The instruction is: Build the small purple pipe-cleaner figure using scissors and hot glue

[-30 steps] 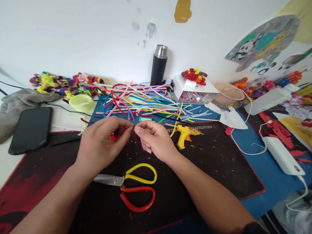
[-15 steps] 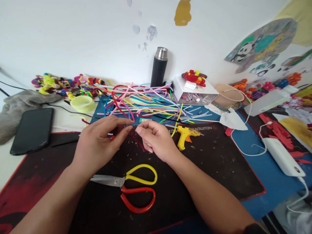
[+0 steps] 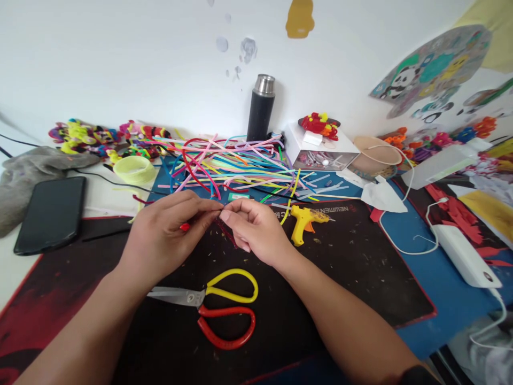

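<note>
My left hand (image 3: 166,230) is closed in a pinch, its thumb and index fingertips meeting just left of my right fingertips. A dark red pipe cleaner (image 3: 227,234) hangs slantwise behind the fingers of my right hand (image 3: 256,230), which pinches with thumb and index and curls the other fingers. Most of the pipe cleaner is hidden by both hands. A small bright red bit (image 3: 185,226) shows at my left palm. Below the hands lie scissors (image 3: 230,307) with one yellow and one red handle, their blade tips hidden behind my left forearm.
Behind the hands is a heap of colourful pipe cleaners (image 3: 236,166), with a black thermos (image 3: 260,109) beyond. A yellow glue gun (image 3: 306,222) lies right of my right hand. Further out are a phone (image 3: 50,214), a white box (image 3: 320,152) and a white power bank (image 3: 465,256).
My left thumb and index have closed together and shifted slightly right, up against my right fingertips. My right hand has barely moved. The view has tilted very slightly.
</note>
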Demonstrator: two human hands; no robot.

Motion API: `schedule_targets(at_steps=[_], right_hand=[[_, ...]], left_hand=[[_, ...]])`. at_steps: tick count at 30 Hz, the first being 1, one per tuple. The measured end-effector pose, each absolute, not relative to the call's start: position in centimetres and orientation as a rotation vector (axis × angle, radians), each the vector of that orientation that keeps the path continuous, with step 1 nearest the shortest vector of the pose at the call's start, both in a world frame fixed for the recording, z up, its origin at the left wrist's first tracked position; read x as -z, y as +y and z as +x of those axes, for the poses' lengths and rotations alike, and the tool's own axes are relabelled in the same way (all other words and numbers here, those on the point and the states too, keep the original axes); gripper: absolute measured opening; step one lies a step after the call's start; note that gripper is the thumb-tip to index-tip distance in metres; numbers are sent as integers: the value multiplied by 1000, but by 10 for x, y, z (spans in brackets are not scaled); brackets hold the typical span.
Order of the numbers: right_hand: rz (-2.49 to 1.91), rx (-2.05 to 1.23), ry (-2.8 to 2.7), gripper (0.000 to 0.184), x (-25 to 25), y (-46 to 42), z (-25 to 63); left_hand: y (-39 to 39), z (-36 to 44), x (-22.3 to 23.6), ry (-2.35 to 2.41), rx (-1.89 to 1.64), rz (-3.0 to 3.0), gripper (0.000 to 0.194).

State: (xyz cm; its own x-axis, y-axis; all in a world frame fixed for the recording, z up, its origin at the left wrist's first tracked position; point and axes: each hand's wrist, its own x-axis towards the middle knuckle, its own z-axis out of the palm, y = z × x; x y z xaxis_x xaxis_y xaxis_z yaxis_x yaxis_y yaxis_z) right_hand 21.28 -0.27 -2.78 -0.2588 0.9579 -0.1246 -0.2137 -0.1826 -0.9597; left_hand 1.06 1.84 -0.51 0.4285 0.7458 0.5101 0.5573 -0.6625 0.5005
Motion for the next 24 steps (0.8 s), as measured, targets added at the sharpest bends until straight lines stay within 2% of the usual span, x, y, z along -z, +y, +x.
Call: schedule_targets(at_steps=[9, 24], right_hand=[[-1001, -1604, -1116, 42, 27, -4, 212], [-992, -1608, -1119, 39, 29, -4, 211]], left_hand=[[17, 10, -3, 1175, -1017, 2438, 17], [18, 9, 1, 1137, -1034, 2454, 22]])
